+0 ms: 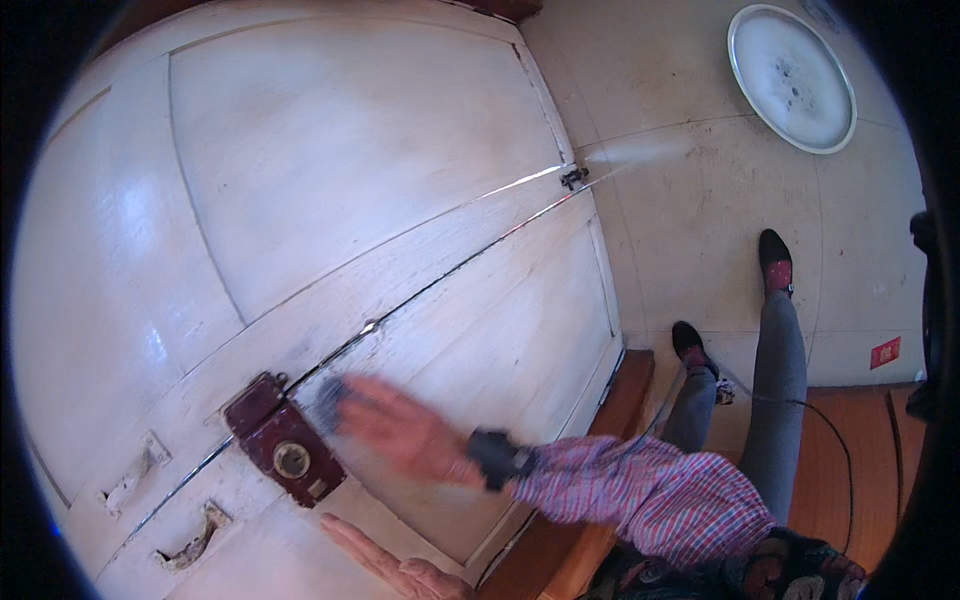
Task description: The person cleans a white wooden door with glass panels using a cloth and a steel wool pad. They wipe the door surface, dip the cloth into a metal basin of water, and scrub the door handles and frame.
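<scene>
My right hand (405,435), blurred and below a striped cuff and a dark wristband, presses a dark grey scouring pad (330,405) against a white double door (360,165). The pad lies beside the gap between the two leaves, just right of a maroon rim lock (289,442) with a round cylinder. My left hand (390,562) is at the bottom, fingers extended, beside the door and below the lock; whether it touches the surface cannot be told. Two worn pull handles (195,540) sit left of the lock. Grey smudges show on the paint.
A round basin (793,79) of foamy liquid stands on the tiled floor (697,195). A small metal bolt (574,178) is at the door's far edge. My feet in black shoes (772,255) are on the floor, near a thin cable (847,465), a red paper (885,352) and brown wooden trim (630,382).
</scene>
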Tool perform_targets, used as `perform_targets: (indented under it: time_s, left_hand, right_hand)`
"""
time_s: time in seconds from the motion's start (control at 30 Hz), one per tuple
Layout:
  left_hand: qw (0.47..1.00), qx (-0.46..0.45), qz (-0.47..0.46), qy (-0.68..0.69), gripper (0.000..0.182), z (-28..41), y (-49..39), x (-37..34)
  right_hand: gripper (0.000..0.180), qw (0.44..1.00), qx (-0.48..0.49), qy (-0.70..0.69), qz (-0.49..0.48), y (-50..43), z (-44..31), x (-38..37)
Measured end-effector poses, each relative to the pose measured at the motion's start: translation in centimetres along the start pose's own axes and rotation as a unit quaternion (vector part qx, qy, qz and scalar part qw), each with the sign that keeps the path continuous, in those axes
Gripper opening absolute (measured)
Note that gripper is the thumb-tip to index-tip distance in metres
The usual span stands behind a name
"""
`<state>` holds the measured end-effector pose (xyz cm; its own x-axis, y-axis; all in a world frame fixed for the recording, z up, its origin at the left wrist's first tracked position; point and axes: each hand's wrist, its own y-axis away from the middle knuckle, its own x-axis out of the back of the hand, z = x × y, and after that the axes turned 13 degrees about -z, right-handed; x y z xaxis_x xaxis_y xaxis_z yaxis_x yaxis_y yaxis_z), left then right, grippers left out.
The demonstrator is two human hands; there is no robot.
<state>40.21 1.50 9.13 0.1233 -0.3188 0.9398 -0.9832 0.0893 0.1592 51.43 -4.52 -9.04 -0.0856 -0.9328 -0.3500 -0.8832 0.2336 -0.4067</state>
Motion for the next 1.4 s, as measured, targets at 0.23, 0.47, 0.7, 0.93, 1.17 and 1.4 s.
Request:
perform_targets:
  time_s: [0.23,0.47,0.7,0.93,1.17,1.4]
  left_hand:
    - [0.991,-0.027,-0.084,0.100,0.074,4.4,2.6,-0.6]
    - [0.969,-0.017,-0.165,0.184,0.075,5.4,4.5,-0.6]
    - [0.954,-0.007,-0.200,0.224,0.073,5.2,6.2,-1.3]
    - [0.929,0.017,-0.240,0.282,0.067,5.5,7.9,-2.2]
    - [0.916,0.042,-0.238,0.319,0.062,6.4,7.9,-1.9]
    - [0.862,0.162,-0.246,0.413,0.057,8.6,10.6,-4.2]
  right_hand:
    - [0.055,0.991,-0.086,-0.105,0.018,0.5,0.8,-1.7]
    - [0.058,0.968,-0.211,0.083,0.111,-0.2,2.2,1.1]
    - [0.053,0.995,-0.079,-0.060,0.028,0.2,0.9,-1.5]
    - [0.061,0.995,-0.050,0.077,-0.033,0.0,0.2,-2.3]
    - [0.060,0.972,-0.193,0.132,0.027,6.3,4.4,0.5]
    - [0.044,0.935,-0.247,0.177,-0.181,10.9,3.8,9.2]
